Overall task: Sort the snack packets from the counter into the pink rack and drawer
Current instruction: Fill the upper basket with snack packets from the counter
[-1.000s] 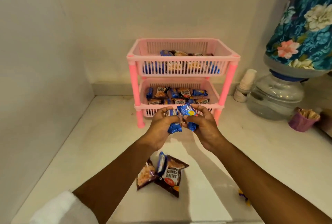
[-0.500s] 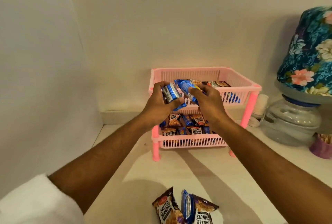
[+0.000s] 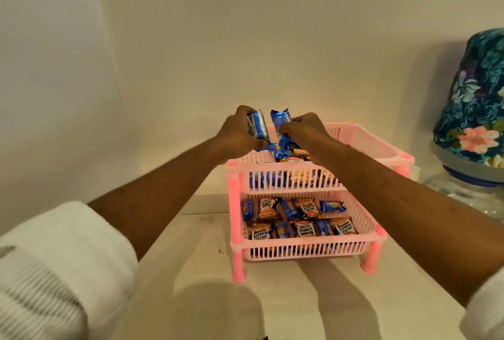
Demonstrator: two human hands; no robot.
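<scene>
A pink two-tier rack (image 3: 300, 251) stands on the white counter against the back wall. Its lower tier holds several brown salted-peanut packets (image 3: 306, 228) mixed with small blue packets. The upper tier (image 3: 365, 138) also holds blue and brown packets at its front left. My left hand (image 3: 237, 135) is shut on a blue-and-silver biscuit packet (image 3: 257, 127) above the upper tier's left end. Just right of it, my right hand (image 3: 302, 129) grips another blue packet (image 3: 281, 121), held upright over the same tier.
A water dispenser jar under a floral teal cover (image 3: 474, 110) stands to the right of the rack, close to its right legs. Plain walls close the back and left. White counter (image 3: 191, 285) lies in front of the rack.
Both hands rose from in front of the lower tier to above the upper tier, still holding the blue packets. The view tilted up, so the loose packets on the counter left the frame.
</scene>
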